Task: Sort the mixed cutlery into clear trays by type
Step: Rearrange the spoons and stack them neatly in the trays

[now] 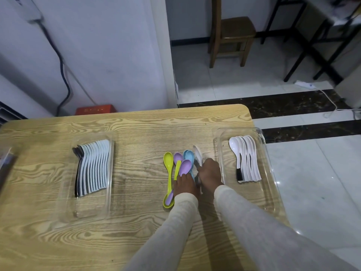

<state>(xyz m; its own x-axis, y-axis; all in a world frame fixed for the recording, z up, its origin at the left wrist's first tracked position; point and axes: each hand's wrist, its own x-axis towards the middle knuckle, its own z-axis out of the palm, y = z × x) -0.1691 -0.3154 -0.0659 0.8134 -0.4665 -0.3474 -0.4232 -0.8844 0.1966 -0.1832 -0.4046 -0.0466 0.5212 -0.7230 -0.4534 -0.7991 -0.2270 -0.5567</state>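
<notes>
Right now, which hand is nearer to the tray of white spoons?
Right. The right hand, gripping a white spoon, sits just left of the tray; the left hand rests farther left, on the coloured spoons.

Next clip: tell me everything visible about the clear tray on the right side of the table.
The right clear tray is a transparent, glossy, plastic-looking rectangle with rounded corners and a low raised rim. It lies flat on the wooden table by its right edge. In its far half lies an overlapping row of white spoons, bowls pointing away; a dark piece shows at one handle's end. The right hand is just left of it, not touching.
</notes>
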